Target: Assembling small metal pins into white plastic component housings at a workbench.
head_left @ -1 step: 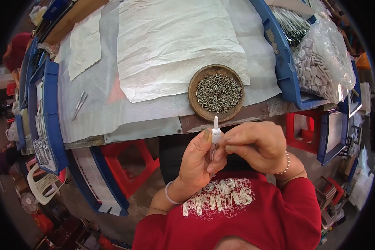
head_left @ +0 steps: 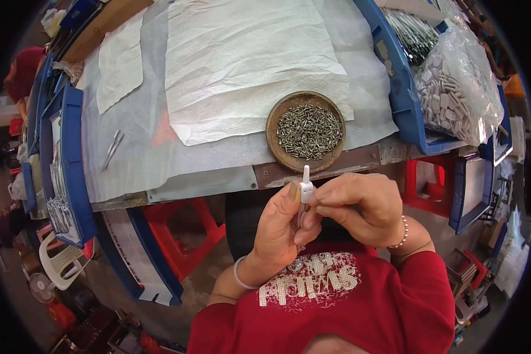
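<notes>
My left hand [head_left: 279,221] is closed, pinching a small white plastic piece [head_left: 307,190] upright in front of my chest. The piece has a narrow tongue pointing up and small holes in its wider body. A thin metal rod seems to run down from it among my fingers. Close against its right side, my right hand [head_left: 369,206] is closed in a pinch; anything between those fingertips is too small to make out. Just beyond both hands, a round brown dish [head_left: 272,134] at the table's near edge holds many short metal pins [head_left: 310,132].
White paper sheets [head_left: 253,65] cover the table. Metal tweezers [head_left: 113,150] lie at the left. A blue bin [head_left: 402,100] at the right holds metal rods and a clear bag of white plastic parts [head_left: 448,97]. Another blue bin [head_left: 76,165] stands left, near a red stool [head_left: 186,236].
My right hand has shifted very slightly to the left. The left hand and the white piece look almost unchanged.
</notes>
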A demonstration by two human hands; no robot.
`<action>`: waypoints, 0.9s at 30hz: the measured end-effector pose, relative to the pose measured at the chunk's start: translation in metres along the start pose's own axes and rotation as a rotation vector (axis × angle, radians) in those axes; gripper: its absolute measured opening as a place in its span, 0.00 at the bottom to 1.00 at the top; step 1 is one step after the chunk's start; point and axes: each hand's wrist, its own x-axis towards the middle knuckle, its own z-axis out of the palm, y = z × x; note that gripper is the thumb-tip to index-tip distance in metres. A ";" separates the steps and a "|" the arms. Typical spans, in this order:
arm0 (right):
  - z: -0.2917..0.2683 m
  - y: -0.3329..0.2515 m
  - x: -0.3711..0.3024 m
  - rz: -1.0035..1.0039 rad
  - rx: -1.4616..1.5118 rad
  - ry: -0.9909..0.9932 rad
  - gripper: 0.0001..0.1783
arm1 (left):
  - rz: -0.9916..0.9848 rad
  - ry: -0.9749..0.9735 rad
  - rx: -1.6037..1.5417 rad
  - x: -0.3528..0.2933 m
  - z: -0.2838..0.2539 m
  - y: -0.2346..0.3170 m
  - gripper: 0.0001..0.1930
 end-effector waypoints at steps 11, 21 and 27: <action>0.009 0.003 -0.001 -0.067 -0.111 0.074 0.12 | 0.139 0.061 0.274 -0.004 0.010 -0.002 0.13; 0.005 0.005 0.004 0.403 0.472 -0.071 0.11 | 0.164 -0.103 0.290 -0.002 -0.016 -0.006 0.16; 0.003 0.006 -0.004 0.293 0.367 -0.240 0.11 | 0.063 -0.127 0.314 -0.017 -0.017 -0.010 0.24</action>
